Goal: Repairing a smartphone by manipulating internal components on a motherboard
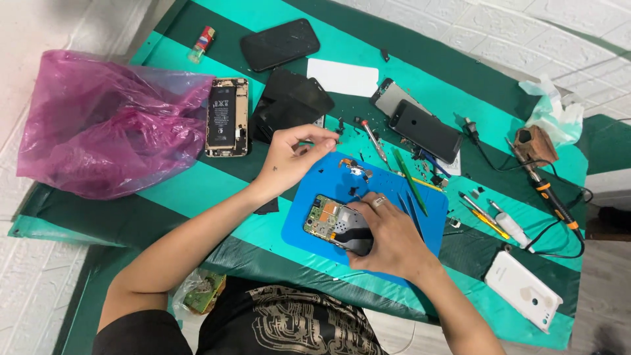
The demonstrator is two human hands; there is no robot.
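An opened phone [332, 222] with its green circuit board showing lies on a blue work mat [315, 190]. My right hand [388, 240] rests on its lower end and grips it. My left hand [296, 151] hovers over the mat's far left corner, fingers pinched on a small part near the black phone screen [289, 102]; what it pinches is too small to tell. Loose small parts [358, 167] lie on the mat between the hands.
A pink plastic bag [105, 121] sits at the left beside an open phone with a battery [227, 117]. Several phones, a white card [343, 77], a green tool [409, 171], tweezers, a soldering iron [549, 194] and a white phone back cover [524, 290] lie on the green striped cloth.
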